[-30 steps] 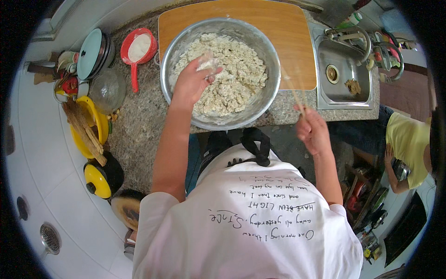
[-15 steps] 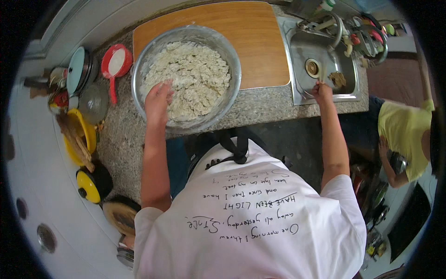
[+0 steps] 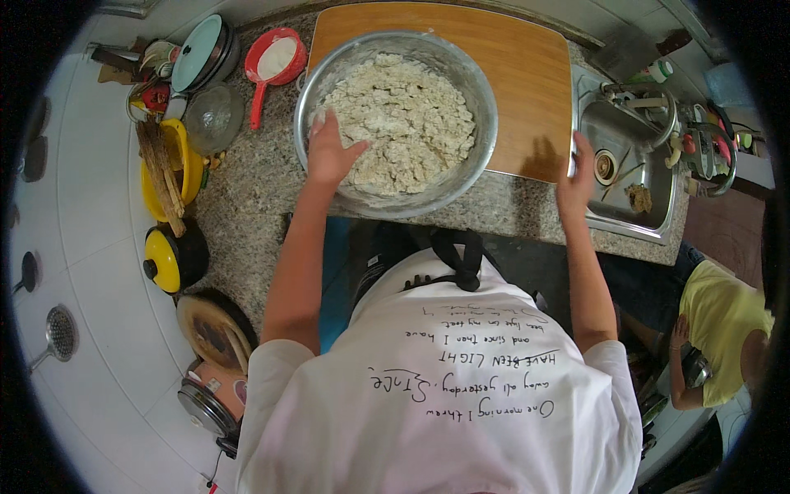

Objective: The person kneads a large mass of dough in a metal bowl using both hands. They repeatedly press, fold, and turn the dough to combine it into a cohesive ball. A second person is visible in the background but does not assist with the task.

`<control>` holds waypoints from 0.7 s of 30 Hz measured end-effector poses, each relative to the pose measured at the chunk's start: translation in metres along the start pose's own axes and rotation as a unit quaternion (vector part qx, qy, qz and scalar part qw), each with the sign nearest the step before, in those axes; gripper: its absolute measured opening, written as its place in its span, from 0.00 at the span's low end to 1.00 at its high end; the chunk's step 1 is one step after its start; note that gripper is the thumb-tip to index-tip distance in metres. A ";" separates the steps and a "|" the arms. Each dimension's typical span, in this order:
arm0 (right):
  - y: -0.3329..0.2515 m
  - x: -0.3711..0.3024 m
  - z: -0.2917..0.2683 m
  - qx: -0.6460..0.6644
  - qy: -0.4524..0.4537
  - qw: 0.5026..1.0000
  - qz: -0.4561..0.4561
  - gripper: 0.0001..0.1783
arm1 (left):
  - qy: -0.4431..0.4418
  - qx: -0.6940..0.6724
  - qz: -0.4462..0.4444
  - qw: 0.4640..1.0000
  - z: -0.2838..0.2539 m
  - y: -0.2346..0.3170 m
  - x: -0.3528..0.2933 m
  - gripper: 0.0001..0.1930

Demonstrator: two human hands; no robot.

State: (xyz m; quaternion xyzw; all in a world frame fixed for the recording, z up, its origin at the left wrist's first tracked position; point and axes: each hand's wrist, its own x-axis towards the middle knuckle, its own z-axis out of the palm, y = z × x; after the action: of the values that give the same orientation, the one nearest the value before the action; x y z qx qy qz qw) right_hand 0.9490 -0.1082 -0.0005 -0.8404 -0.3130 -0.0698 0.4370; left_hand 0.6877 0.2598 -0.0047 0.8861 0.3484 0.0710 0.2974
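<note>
A wide metal bowl (image 3: 485, 160) full of crumbly, floury dough (image 3: 403, 123) stands on the counter, partly over a wooden board (image 3: 527, 74). My left hand (image 3: 331, 155) is over the bowl's left side, thumb and fingers apart and dusted with flour. It holds nothing; whether it touches the dough is unclear. Between the board and the metal sink (image 3: 654, 224), my right hand (image 3: 578, 183) is held with its fingers stretched upward, and nothing shows in it. Chopsticks (image 3: 623, 182) lie in the sink near the drain, beside a brownish clump (image 3: 638, 198).
A red scoop (image 3: 258, 97) with white flour, a glass bowl (image 3: 214, 118), a yellow basin (image 3: 193, 169) and a yellow-lidded pot (image 3: 164, 259) line the left counter. The faucet (image 3: 668, 111) stands behind the sink. A person in a yellow top (image 3: 716, 329) is at the right.
My right hand has let go of the chopsticks, which now lie in the sink, and has moved left toward the board. My left hand's fingers have spread. The whole view has shifted.
</note>
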 end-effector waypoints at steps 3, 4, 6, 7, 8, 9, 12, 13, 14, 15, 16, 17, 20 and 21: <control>-0.066 0.016 0.040 0.053 -0.085 0.995 0.003 0.27 | 0.019 0.096 0.008 0.995 -0.013 0.013 0.012 0.58; -0.076 0.022 0.055 0.081 -0.098 0.992 0.022 0.29 | 0.026 0.111 0.001 0.994 -0.019 0.025 0.018 0.59; -0.070 0.034 0.098 0.067 -0.083 0.994 0.005 0.31 | 0.054 0.168 0.004 0.984 -0.019 0.040 0.038 0.58; -0.064 0.037 0.119 0.058 -0.075 0.995 -0.003 0.32 | 0.021 0.192 0.002 0.981 -0.018 0.045 0.053 0.58; -0.055 0.040 0.135 0.077 -0.080 0.993 0.038 0.32 | -0.015 0.207 -0.007 0.978 -0.006 0.048 0.070 0.57; -0.045 0.046 0.146 0.076 -0.085 0.992 0.046 0.31 | -0.049 0.219 -0.014 0.974 0.009 0.046 0.089 0.57; -0.024 0.062 0.171 0.074 -0.084 0.991 0.068 0.30 | -0.068 0.163 -0.039 0.983 0.050 0.037 0.137 0.53; -0.019 0.068 0.181 0.075 -0.076 0.992 0.073 0.30 | -0.070 0.132 -0.042 0.988 0.059 0.034 0.150 0.53; -0.018 0.070 0.187 0.077 -0.073 0.991 0.086 0.30 | -0.084 0.096 -0.048 0.991 0.064 0.034 0.154 0.50; -0.016 0.071 0.192 0.074 -0.073 0.990 0.090 0.30 | -0.084 0.072 -0.037 0.993 0.072 0.029 0.157 0.49; -0.015 0.073 0.195 0.073 -0.073 0.990 0.093 0.29 | -0.083 0.049 -0.027 0.995 0.084 0.022 0.156 0.48; -0.015 0.074 0.192 0.070 -0.073 0.990 0.097 0.29 | -0.083 0.025 -0.017 0.996 0.085 0.027 0.153 0.47; -0.017 0.076 0.180 0.065 -0.073 0.991 0.088 0.29 | -0.116 0.037 0.021 0.992 0.080 0.046 0.129 0.41; -0.019 0.078 0.176 0.061 -0.072 0.992 0.088 0.29 | -0.130 0.037 0.035 0.990 0.073 0.052 0.122 0.40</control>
State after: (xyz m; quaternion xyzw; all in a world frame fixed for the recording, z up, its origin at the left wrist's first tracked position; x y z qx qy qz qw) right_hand 0.9725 0.0732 -0.0641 -0.8390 -0.2724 0.0486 0.4685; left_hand 0.8332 0.2751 -0.0443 0.9099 0.2780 -0.0479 0.3043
